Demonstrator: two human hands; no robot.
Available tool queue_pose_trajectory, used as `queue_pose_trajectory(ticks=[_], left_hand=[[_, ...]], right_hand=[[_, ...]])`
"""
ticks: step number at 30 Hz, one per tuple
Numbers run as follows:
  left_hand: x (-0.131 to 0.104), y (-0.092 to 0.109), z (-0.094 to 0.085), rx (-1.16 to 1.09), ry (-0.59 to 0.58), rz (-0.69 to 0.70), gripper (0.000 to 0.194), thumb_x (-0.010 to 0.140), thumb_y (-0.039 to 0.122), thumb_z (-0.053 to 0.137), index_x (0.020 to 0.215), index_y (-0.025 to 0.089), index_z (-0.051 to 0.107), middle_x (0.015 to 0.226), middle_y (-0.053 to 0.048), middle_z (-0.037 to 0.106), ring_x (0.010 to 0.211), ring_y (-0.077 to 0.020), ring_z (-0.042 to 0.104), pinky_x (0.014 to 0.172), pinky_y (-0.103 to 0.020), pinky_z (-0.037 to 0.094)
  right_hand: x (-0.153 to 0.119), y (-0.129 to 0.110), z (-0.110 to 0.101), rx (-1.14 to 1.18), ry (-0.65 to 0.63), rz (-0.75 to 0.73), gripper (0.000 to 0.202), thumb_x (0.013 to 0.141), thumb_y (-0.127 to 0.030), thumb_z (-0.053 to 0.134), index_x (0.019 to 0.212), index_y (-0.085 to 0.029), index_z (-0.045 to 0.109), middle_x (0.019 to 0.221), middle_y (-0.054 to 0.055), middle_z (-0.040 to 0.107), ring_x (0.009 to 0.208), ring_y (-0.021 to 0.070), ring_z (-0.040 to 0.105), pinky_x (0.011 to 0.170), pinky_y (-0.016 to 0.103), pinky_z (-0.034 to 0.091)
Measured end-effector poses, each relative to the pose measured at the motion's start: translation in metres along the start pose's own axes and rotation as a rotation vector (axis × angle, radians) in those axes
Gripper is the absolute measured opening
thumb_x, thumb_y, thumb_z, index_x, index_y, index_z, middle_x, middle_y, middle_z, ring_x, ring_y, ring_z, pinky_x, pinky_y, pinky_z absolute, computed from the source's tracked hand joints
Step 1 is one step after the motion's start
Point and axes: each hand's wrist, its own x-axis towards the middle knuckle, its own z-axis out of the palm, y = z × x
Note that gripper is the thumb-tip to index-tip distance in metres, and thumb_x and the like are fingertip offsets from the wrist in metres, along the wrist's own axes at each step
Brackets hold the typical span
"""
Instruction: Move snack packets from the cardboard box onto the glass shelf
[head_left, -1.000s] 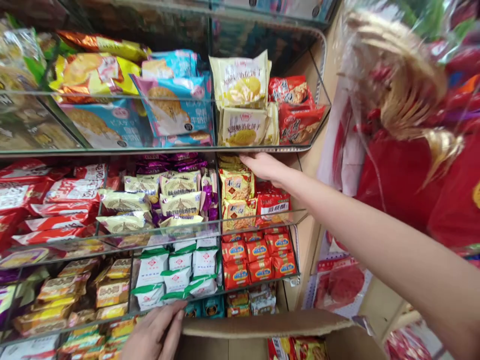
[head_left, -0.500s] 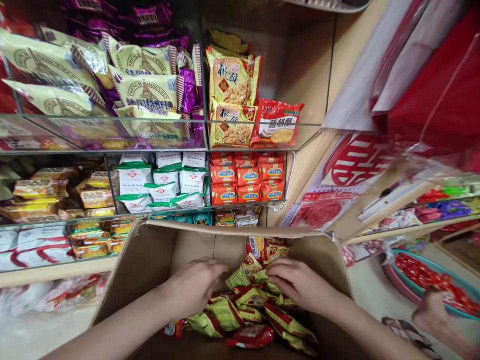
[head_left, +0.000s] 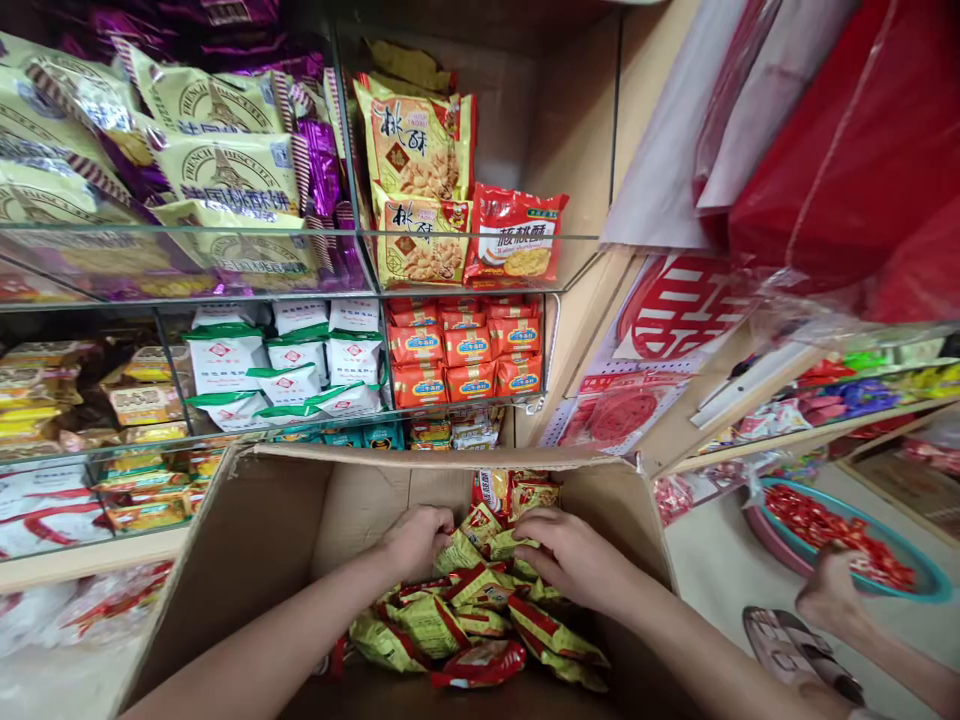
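A tall set of glass shelves fills the upper left, its tiers crowded with snack bags. At about eleven o'clock lie pale yellow packs with a tower drawing, purple wrappers showing behind them. Just right of those, near twelve o'clock, stand orange bags with black characters, and a red bag leans beside them. One tier down sit white packets with green ends, and right of them a tight stack of small orange-red boxes.

Below the shelves, from the centre down to six o'clock, an open cardboard box takes up the floor space, its far flap running level under the lowest shelf. In its bottom is a loose heap of yellow-green and red snack packets.

Both of the person's arms reach into the box from the bottom edge. The left hand is curled closed over packets at the far side of the heap, gripping some. The right hand lies just beside it, fingers bent down around packets at the top of the pile, holding them too.

At four o'clock, well apart from the box, another person's hand rests at the rim of a teal basin full of red sweets.
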Motion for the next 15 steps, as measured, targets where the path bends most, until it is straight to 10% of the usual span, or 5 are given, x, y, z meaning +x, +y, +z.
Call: queue_pose_trajectory(ticks=[8,15], left_hand=[[-0.042,0.055,-0.051,-0.342,0.173,0.037,0.018,0.085,0.034,0.042,0.073,0.021,0.041,0.063,0.006,0.043,0.060,-0.0107,0.041,0.059,-0.025,0.035],[-0.074,0.090,-0.049,-0.987,0.299,-0.031,0.032,0.079,0.053,0.048,0.081,0.021,0.049,0.076,0.002,0.055,0.070,-0.0115,0.053,0.068,-0.024,0.046]], right_hand=[[0.004,-0.016,-0.007,0.305,0.039,0.108,0.059,0.078,-0.041,0.061,0.128,-0.018,0.040,0.122,0.010,0.052,0.108,0.0217,0.050,0.091,0.033,0.041],[-0.002,-0.052,-0.027,0.283,0.364,-0.158,0.014,0.084,-0.026,0.057,0.096,-0.018,0.058,0.081,0.002,0.065,0.073,0.0145,0.060,0.066,0.025,0.049]])
